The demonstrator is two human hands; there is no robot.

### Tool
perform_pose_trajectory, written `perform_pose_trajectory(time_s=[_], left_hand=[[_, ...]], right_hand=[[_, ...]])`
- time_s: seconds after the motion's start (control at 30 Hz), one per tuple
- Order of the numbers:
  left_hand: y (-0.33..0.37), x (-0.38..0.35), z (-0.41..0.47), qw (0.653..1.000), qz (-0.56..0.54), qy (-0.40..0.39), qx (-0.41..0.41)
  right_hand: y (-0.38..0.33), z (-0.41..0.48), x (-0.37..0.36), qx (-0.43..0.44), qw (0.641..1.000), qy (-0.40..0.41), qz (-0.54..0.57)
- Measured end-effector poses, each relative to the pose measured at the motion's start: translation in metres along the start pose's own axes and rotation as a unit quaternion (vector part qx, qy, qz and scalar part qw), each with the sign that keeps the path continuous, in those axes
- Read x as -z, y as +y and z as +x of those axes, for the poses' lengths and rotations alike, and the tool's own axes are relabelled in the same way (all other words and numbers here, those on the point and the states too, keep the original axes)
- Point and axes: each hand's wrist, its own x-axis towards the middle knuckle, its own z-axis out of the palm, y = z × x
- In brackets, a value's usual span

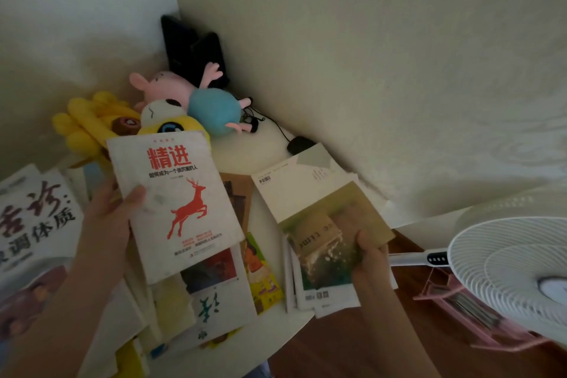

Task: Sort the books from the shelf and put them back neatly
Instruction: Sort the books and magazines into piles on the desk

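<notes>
White cover, red stag: the deer book [178, 205] was tilted up above the heap, the left hand [113, 212] gripping its edge, thumb on the front, probably to read the title. The right hand [371, 264] pinched the green-photo book [322, 218] at its lower corner, over a small stack [306, 298]. Loose books [214, 301] lay jumbled on the shelf top [270, 144].

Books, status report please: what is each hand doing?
Left hand grips red-deer book. Right hand grips green-cover book. Loose books heaped underneath; fan close at right.
</notes>
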Motion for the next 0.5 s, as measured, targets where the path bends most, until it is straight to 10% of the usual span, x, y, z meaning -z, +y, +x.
perform_pose_trajectory(time_s=[0.5], left_hand=[[-0.002, -0.001, 0.001, 1.0, -0.001, -0.013, -0.008]], right_hand=[[0.017, -0.011, 0.027, 0.073, 0.997, -0.032, 0.025]])
